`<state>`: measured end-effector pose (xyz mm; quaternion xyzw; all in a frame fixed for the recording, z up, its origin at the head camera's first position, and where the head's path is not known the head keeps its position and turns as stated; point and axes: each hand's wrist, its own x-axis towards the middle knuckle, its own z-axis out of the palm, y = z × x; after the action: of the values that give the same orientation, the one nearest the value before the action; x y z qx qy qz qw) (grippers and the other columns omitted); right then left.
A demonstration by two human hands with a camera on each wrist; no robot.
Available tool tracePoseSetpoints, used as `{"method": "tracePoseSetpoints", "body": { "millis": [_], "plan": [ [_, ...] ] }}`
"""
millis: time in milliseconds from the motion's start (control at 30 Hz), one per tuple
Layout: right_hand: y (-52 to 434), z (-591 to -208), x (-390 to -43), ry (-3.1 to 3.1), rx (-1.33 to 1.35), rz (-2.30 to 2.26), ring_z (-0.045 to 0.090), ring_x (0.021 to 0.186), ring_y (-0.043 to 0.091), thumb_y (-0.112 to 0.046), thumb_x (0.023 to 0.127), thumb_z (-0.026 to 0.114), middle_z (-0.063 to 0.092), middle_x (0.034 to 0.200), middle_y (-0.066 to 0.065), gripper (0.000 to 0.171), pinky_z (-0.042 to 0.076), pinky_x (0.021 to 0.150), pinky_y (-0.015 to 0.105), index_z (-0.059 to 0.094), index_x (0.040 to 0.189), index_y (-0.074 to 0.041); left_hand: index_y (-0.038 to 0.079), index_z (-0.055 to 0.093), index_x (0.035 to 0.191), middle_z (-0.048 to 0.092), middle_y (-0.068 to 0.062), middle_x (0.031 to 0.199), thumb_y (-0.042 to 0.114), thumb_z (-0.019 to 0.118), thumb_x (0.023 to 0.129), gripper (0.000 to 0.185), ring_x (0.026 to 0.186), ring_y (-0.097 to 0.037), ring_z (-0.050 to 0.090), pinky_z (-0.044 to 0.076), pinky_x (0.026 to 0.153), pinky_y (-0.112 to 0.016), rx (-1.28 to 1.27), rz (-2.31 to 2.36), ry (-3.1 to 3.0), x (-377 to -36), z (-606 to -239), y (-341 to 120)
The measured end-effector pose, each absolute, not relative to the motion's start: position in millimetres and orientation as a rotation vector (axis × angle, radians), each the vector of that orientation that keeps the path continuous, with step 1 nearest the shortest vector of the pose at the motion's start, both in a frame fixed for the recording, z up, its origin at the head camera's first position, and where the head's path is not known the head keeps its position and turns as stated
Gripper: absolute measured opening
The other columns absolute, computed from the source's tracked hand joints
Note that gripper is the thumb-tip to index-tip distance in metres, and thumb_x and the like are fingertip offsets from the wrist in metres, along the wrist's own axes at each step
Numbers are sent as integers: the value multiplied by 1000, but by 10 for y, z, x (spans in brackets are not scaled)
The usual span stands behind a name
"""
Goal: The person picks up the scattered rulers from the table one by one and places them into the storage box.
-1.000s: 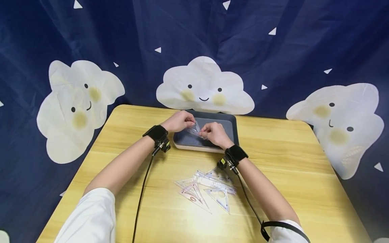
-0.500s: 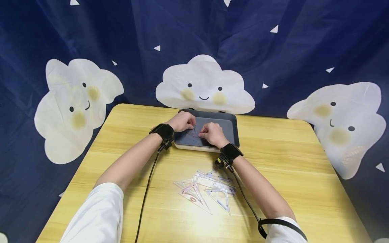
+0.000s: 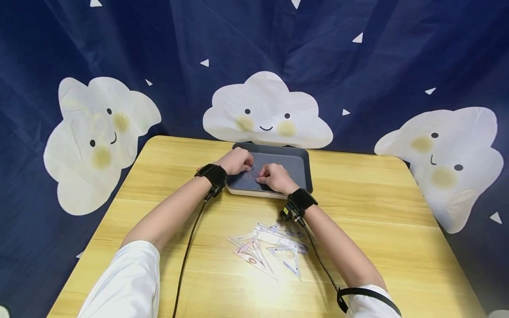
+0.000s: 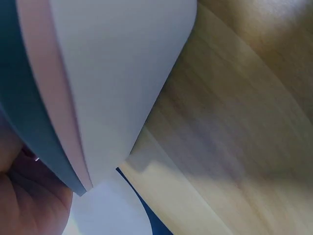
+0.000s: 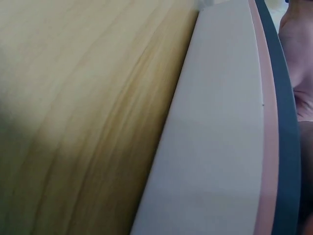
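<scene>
A dark grey tray (image 3: 301,164) with a white outer wall stands at the table's far middle. Both hands reach into its left half. My left hand (image 3: 247,166) and right hand (image 3: 261,178) have curled fingers that pinch a clear plastic set square (image 3: 252,173), held low against the tray floor. The left wrist view shows the tray's white wall (image 4: 122,73) close up, with part of the left hand (image 4: 29,200) at the lower left. In the right wrist view the tray wall (image 5: 220,122) fills the middle, and the right hand (image 5: 301,58) shows at the right edge.
Several clear rulers and set squares (image 3: 270,247) lie in a loose pile on the wooden table (image 3: 377,221), near the right forearm. Cables run from both wrist straps along the table. A dark blue cloud-print curtain (image 3: 358,66) hangs behind the table.
Both hands have sunk from above the tray down to its floor, taking the clear set square with them. The pile on the table has not moved.
</scene>
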<state>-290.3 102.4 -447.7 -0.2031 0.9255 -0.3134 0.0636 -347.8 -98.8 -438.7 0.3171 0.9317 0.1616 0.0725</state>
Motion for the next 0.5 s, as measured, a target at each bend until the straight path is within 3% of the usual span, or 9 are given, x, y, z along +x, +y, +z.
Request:
{"method": "tracePoseSetpoints", "body": {
  "millis": [500],
  "plan": [
    [1051, -4512, -2864, 2754, -628, -972, 65, 75, 17, -13, 96, 77, 75, 80, 2, 13, 52, 81, 36, 74, 84, -7, 7, 81, 95, 77, -5, 93, 2, 76, 94, 8, 92, -21, 72, 58, 87, -37, 1070, 502, 2785, -3450, -4360, -1063]
  ]
}}
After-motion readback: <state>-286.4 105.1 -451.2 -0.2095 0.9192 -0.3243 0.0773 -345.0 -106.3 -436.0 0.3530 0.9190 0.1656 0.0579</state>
